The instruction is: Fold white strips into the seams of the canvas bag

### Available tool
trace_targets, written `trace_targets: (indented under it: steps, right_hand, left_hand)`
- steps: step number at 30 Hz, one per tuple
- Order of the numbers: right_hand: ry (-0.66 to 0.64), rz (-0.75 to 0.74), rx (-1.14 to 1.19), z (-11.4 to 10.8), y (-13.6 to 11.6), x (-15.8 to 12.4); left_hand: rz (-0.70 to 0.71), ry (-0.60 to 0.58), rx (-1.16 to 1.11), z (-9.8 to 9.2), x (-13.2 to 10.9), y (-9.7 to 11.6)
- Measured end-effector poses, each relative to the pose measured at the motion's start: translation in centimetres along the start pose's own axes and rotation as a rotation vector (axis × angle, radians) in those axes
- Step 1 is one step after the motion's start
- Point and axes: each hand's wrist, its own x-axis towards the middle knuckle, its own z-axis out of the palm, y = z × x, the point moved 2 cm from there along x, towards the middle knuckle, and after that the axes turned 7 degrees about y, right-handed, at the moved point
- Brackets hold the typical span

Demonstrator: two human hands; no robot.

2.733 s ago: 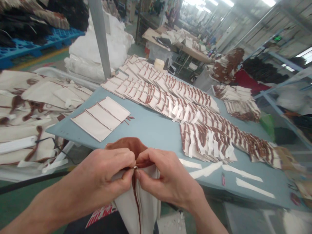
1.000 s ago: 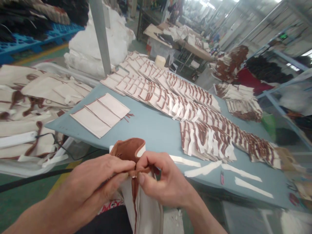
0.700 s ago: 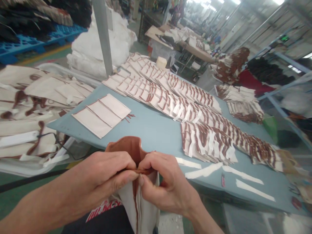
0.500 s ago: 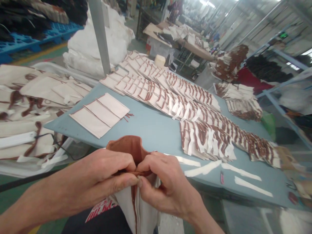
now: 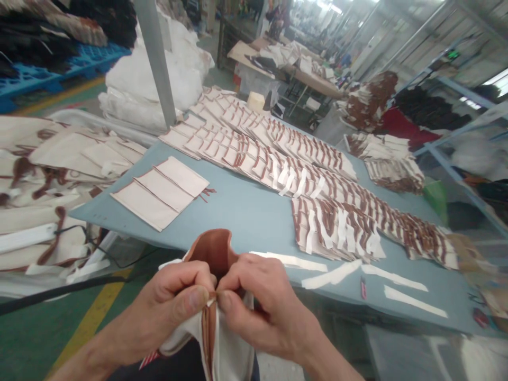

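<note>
Both my hands meet at the upper edge of a cream bag piece with brown trim (image 5: 234, 341), held upright close to my body. Its brown inner side (image 5: 212, 246) curves up behind my fingers. My left hand (image 5: 174, 301) pinches the edge between thumb and forefinger. Right beside it, my right hand (image 5: 262, 301) pinches the same edge, the fingertips of both hands nearly touching. A brown seam runs down below the pinch, between two cream layers. My fingers cover the exact spot being gripped.
On the blue-grey table (image 5: 246, 211) lie a flat cream panel (image 5: 161, 191), overlapping rows of brown-trimmed pieces (image 5: 254, 151), white strips (image 5: 333, 275) and a small pink tool (image 5: 363, 288). A bin of cream pieces (image 5: 24, 211) stands left. A metal post (image 5: 156, 63) rises at the table's far-left edge.
My left hand has shifted down and a little left, its wrist now lower. The seam below the pinch shows wider, and the brown inner side has tilted slightly right.
</note>
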Motion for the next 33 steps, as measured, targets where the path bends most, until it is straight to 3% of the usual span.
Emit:
trace_targets:
  steps: [3,8,11,15,19,22,27,33]
  right_hand:
    - [0.077,-0.205,-0.262,0.7,-0.6,-0.6]
    - [0.076,-0.293,-0.376,0.4,-1.1,-0.7]
    - [0.048,-0.316,-0.372,0.1,-1.4,-0.7]
    - [-0.034,-0.314,-0.361,-0.1,-2.1,-0.9]
    - [-0.081,-0.308,-0.367,-0.4,-2.7,-1.1]
    - [-0.077,-0.289,-0.345,-0.8,-2.6,-1.2]
    - [-0.038,-0.213,-0.203,-1.0,-1.5,-1.4]
    - [-0.010,-0.005,0.321,-0.1,-0.1,-1.7]
  left_hand:
    - [-0.079,0.009,-0.184,0.3,0.0,-0.6]
    - [-0.069,-0.010,-0.166,0.3,0.6,0.2]
    - [0.026,-0.061,-0.001,-0.4,0.7,0.8]
    - [0.203,-0.043,0.411,-1.1,0.0,2.1]
    - [0.497,-0.014,0.764,-0.3,-1.1,4.1]
    - [0.617,0.039,0.934,0.7,-1.7,4.7]
    - [0.648,0.110,0.966,1.8,-1.8,4.7]
    - [0.593,0.184,0.902,2.7,-2.1,3.2]
